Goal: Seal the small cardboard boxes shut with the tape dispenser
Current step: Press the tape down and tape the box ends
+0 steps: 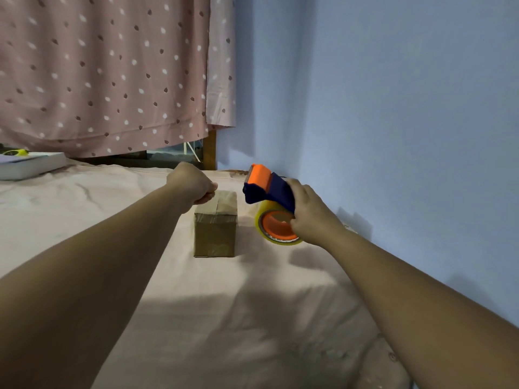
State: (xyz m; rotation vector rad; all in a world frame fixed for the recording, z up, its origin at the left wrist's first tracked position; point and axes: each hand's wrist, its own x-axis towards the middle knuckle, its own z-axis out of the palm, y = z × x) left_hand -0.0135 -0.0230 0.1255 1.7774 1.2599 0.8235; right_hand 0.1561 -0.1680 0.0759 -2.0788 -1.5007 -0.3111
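Cardboard box [215,224], small and brown, sits on the bed [84,209] just ahead of the person, near the middle of the head view. A strip of clear tape already runs along its top seam and down the near face, so I'd judge this box sealed or very nearly so; whether the far end of the strip is pressed flat is hidden. No other box shows here, so how many are left I can't tell.

The left hand [192,182] is curled into a loose fist, its knuckles resting on or just above the box's far-left top edge at about 11 o'clock from the box; it grips nothing that I can make out, though a tape end pinched there would be too small to see. The right hand [310,213] is wrapped around the tape dispenser [266,192], orange and navy with a yellowish clear roll, held off the bedding at 3 o'clock from the box, near but apart from it.

Around them: a dotted pink curtain [104,71] at 12 o'clock, a blue wall [393,108] running close along the right, and a white flat box [31,165] with something yellow on it far off at 10 o'clock. Nothing lies between the dispenser and the box; only the near wall crowds the right elbow.
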